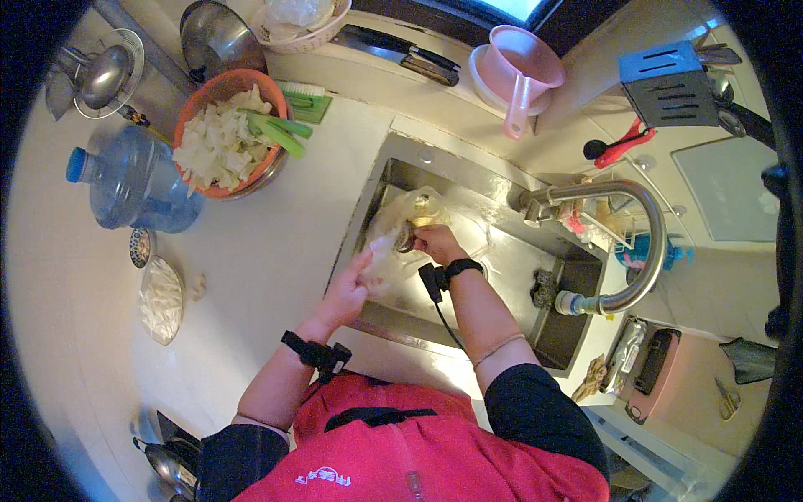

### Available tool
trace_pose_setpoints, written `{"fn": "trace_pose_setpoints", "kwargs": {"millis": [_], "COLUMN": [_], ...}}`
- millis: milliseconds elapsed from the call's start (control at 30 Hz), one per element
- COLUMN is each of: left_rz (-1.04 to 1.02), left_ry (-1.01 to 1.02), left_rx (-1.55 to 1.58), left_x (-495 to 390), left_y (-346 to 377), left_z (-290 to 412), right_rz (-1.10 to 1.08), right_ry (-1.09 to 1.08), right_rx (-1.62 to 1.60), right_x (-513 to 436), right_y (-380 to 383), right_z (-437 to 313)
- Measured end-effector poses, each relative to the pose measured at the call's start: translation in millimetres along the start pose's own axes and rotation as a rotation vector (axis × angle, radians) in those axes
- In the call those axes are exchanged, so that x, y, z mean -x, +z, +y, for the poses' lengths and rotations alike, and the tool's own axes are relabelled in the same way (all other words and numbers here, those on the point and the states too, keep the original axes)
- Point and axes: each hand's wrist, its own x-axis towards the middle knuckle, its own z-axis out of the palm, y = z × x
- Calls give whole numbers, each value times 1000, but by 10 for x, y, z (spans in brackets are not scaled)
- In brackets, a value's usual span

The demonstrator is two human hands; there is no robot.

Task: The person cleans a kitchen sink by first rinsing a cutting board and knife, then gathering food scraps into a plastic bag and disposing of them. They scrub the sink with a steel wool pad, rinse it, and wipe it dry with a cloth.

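Both hands reach over the left part of a stainless steel sink [433, 154]. My left hand [351, 282] touches the near-left side of a clear, thin plastic bag [386, 223], its fingertips at the film. To the right, my right hand [439, 243] has its fingers closed on a small dark, roundish object [406, 241] at the bag; what it is I cannot tell. Something pale yellow [430, 210] lies just beyond my right fingers, in or beside the bag. A metal faucet [652, 238] arches over the sink's right side, and a steel wool scrubber [543, 288] sits in the basin.
An orange-red basin [188, 119] of torn pale leaves and green stalks stands at the left, near a blue water jug [138, 179]. A dish of white strips [162, 301] lies nearer. Knives [401, 53] and a pink dipper [524, 56] rest on the back ledge. Utensils hang at the right.
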Motion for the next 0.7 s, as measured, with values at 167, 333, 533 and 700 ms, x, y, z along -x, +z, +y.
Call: {"fn": "trace_pose_setpoints", "kwargs": {"millis": [167, 333, 533, 700], "left_rz": [-40, -68, -53, -58], "left_ry": [13, 46, 76, 52], "left_rx": [-123, -208, -65, -53], "left_x": [-43, -111, -160, -169], "left_y": [-55, -68, -14, -15], "left_z": [4, -110, -336, -453], "right_rz": [8, 11, 124, 128], "right_ry": [7, -150, -158, -246], "right_rx": [-108, 162, -75, 131], "right_x": [-164, -103, 80, 364], "right_y": [-106, -131, -37, 156], "right_z": [288, 295, 250, 176]}}
